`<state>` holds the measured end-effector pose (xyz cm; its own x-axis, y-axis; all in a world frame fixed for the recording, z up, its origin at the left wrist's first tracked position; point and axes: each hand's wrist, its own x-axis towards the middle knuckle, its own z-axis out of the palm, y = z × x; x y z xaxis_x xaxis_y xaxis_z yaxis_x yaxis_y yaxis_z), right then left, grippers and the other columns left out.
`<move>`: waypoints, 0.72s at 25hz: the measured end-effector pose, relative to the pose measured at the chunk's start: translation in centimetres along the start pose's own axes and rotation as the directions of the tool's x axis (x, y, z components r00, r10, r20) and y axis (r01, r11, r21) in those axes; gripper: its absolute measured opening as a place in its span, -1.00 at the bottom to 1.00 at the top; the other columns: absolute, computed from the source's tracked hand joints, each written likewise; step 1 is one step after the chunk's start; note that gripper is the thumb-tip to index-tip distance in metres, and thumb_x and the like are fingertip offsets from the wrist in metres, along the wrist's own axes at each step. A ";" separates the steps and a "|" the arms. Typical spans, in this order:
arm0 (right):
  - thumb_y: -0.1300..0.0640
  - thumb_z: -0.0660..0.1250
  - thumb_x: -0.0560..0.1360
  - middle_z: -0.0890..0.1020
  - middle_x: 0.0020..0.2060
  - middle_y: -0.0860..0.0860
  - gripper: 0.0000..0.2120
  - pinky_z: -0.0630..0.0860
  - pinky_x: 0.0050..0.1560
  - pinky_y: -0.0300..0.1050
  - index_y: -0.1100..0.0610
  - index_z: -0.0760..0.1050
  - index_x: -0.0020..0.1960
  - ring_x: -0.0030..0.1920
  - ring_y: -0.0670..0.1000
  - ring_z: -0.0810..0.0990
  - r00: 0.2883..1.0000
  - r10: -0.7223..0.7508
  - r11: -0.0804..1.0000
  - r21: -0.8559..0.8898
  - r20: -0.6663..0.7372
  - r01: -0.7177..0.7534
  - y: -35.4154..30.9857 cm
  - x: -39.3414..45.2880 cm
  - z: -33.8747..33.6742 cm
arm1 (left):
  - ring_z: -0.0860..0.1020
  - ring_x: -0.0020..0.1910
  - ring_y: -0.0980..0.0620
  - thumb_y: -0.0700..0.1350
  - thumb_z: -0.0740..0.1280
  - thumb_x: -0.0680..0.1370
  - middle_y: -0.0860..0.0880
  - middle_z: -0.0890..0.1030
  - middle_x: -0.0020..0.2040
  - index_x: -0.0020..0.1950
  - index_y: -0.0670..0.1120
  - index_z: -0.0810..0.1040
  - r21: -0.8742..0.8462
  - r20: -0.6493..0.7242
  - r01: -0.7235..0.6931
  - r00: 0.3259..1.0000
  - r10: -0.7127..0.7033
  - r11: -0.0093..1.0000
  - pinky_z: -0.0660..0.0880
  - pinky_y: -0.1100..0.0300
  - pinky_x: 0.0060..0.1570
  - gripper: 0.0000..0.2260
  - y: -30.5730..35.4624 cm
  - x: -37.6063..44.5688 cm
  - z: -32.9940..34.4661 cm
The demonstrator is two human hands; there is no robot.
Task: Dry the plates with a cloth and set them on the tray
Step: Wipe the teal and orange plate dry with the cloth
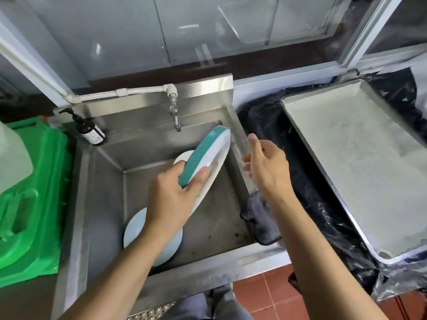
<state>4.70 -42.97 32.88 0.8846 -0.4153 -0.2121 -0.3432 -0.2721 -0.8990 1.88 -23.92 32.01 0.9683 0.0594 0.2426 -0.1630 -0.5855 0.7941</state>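
Plate (208, 155): teal outside, white inside, tilted on edge above sink basin, centre frame, gripped at lower rim. Second plate (184, 157): white, partly hidden behind it at 9 o'clock. Third plate (135, 229): pale blue, low in basin at 7 o'clock. Cloth (258, 218): dark grey, draped over sink's right rim, 4 o'clock. Tray (360, 162): rectangular metal, on black plastic, 3 o'clock.

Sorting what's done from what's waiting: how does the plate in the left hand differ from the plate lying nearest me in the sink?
The held plate is lifted and tilted on edge, gripped by the left hand; the sink plate lies flat, untouched. The held plate shows a teal underside; the sink plate shows only pale blue-white. Both are round.
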 end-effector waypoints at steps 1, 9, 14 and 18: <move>-0.40 0.18 0.52 0.71 -0.19 0.08 -0.39 0.66 -0.03 0.14 0.15 0.60 -0.04 -0.13 0.14 0.71 0.998 0.040 0.999 -0.013 0.039 -0.040 -1.5 0.3 -0.2 | 0.33 -0.46 -0.03 0.27 0.33 0.51 -0.02 0.37 -0.48 -0.26 0.00 0.45 0.051 0.057 -0.064 0.997 0.061 0.997 0.36 0.11 -0.46 -0.64 0.2 -0.3 -0.1; 0.12 0.36 0.50 0.67 -0.24 0.21 -0.75 0.71 -0.22 0.09 0.35 0.59 -0.10 -0.28 0.18 0.72 0.956 0.279 0.955 -0.135 0.094 -0.266 -0.3 -0.2 -0.1 | 0.49 -0.49 -0.03 0.17 0.39 0.52 0.02 0.52 -0.45 -0.22 -0.03 0.54 0.341 0.190 -0.617 0.785 0.590 0.710 0.33 0.21 -0.50 -0.70 -1.2 -2.9 0.2; 0.12 0.29 0.51 0.26 -0.61 -0.12 -0.61 0.24 -0.41 -0.15 0.11 0.25 -0.44 -0.42 0.03 0.26 0.992 0.123 0.981 -0.147 -0.026 -0.126 3.0 -2.6 0.9 | 0.61 -0.02 0.16 0.45 0.28 0.45 0.20 0.63 0.05 0.09 0.09 0.61 0.104 0.459 -0.384 0.837 0.299 0.917 0.56 0.17 -0.07 -0.51 -2.0 -2.7 -2.2; 0.21 0.23 0.53 0.23 -0.52 -0.06 -0.73 0.19 -0.41 -0.15 0.15 0.31 -0.33 -0.37 0.01 0.22 0.986 0.148 0.989 0.006 -0.077 -0.148 4.4 -3.7 0.1 | 0.50 0.28 -0.06 0.24 0.21 0.59 0.03 0.55 0.28 0.33 0.02 0.50 0.216 0.300 -0.140 0.951 0.071 0.966 0.42 0.04 0.28 -0.57 -4.9 -0.3 -4.1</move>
<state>-0.09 -42.55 29.67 0.7971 -0.5163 -0.3131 -0.4689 -0.2024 -0.8598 1.67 -17.79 30.31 0.9663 -0.2279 0.1197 -0.2525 -0.7488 0.6129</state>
